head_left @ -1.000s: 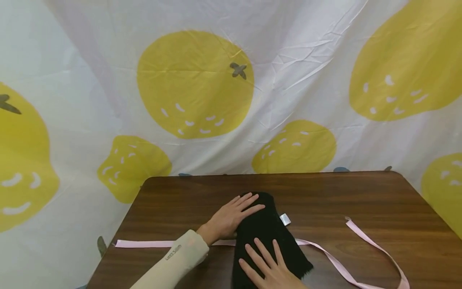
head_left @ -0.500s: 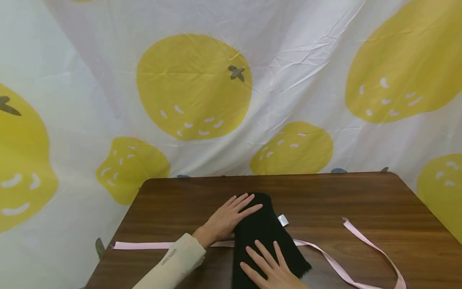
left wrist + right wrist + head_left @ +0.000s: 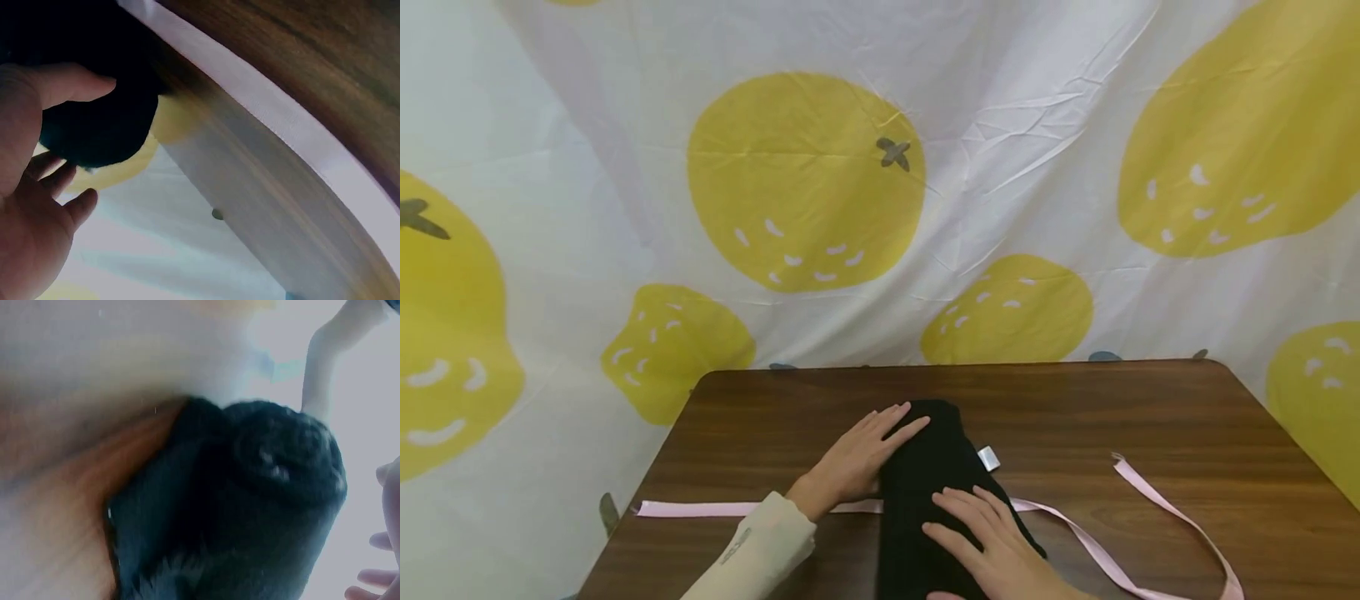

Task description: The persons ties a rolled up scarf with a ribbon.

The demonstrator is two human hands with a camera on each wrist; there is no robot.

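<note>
My left hand (image 3: 853, 458) has its fingers stretched out and a little apart, the tips resting on the far left edge of the black cloth (image 3: 906, 492); it lies against the cloth without clasping it. In the left wrist view I see the thumb across the near face and the other fingertips at its rim. My right hand (image 3: 1000, 546) has its fingers spread and slightly bent over the nearer part of the cloth, with nothing held; I can't tell whether those tips touch it.

The cloth lies near the middle of the brown table (image 3: 1075, 417), and the right wrist camera shows me its end coiled in a spiral, with a flap beside it. A white tag (image 3: 988, 458) pokes out from its right side. A pink ribbon (image 3: 700, 508) runs straight on the left, disappears at the cloth, and curves away on the right. Behind the table hangs a fruit-print sheet (image 3: 1000, 75)
</note>
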